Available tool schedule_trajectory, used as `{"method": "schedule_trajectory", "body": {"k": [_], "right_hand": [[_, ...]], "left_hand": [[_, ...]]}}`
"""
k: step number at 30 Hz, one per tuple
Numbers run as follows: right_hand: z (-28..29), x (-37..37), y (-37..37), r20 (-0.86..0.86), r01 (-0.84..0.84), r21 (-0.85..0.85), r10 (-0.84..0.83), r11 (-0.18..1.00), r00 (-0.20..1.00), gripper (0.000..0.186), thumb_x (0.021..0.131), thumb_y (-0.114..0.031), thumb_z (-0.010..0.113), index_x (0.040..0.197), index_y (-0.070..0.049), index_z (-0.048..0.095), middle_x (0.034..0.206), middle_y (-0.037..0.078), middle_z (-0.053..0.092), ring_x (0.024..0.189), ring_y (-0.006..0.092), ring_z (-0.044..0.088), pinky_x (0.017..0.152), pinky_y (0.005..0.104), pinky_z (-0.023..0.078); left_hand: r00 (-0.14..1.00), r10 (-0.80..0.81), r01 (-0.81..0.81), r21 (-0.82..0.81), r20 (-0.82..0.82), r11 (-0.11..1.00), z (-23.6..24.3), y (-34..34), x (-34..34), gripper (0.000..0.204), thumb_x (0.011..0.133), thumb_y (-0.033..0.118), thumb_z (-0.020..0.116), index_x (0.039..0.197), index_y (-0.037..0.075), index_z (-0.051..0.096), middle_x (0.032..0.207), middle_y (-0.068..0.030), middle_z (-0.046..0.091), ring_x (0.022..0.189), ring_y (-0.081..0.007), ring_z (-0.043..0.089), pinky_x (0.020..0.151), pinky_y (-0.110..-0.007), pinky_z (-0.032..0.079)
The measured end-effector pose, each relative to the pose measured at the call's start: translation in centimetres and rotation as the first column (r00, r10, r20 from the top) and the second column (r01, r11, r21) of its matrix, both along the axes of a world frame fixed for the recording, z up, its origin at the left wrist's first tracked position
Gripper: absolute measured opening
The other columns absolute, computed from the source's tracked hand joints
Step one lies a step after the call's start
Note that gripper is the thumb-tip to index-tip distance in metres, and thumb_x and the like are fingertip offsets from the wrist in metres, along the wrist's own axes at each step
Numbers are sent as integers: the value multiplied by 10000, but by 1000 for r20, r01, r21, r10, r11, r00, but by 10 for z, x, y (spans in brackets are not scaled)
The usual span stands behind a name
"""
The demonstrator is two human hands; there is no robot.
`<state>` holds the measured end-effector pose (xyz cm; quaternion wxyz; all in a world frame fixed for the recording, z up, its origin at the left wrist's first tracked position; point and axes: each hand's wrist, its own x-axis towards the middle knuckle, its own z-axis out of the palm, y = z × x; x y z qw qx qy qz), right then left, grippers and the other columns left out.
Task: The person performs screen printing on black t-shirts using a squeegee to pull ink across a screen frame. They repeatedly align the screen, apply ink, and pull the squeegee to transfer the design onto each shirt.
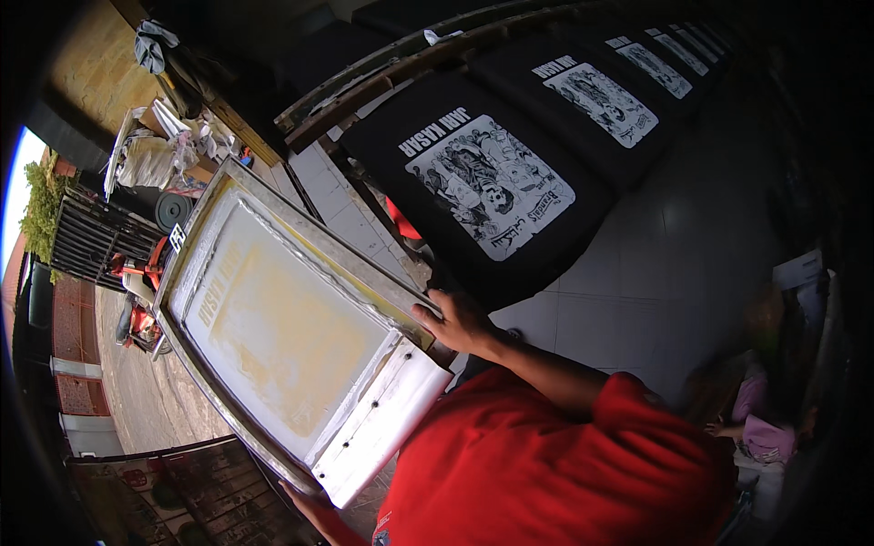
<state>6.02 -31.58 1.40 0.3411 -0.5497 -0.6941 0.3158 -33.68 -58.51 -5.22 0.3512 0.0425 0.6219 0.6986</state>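
A screen printing frame (300, 241) with a pale, yellow-stained mesh is held tilted in front of my body, a mirrored print design showing on it. My right hand (460, 326) grips its right edge near the close corner, the thumb on top. My left hand (314, 510) is at the lower left edge; most of its fingers are hidden beneath the frame. Across the near end of the frame lies a squeegee (382, 419) with a wide, light handle and a row of dark bolts. White ink lines the mesh's borders.
Black T-shirts (391, 136) with white prints lie in a long row along a rail (364, 105), running to the far right. Bags and clutter (150, 155) are piled at the far left. A motorbike (141, 318) stands outside near a dark gate (100, 227). A person in pink (765, 437) is at right.
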Motion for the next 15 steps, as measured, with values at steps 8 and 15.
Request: {"method": "schedule_trajectory", "body": {"k": [8,15], "right_hand": [[6,-99,42,-9,-25,-89,24,996,1000,568,939,-541,520,836,14,581,706,236,618,711,399,649,648,473,489],[7,-171,152,0,59,-58,-59,997,998,587,931,-554,509,861,19,613,696,233,632,725,402,661,673,467,504]], "left_hand": [[989,45,-74,-209,-139,975,-16,24,-106,673,996,525,411,1354,-41,477,1275,-201,549,1116,-298,571,935,-398,484],[978,-66,-1,-321,-198,947,12,199,-183,682,980,539,432,1340,-37,493,1221,-193,571,1055,-289,584,861,-388,501]]}}
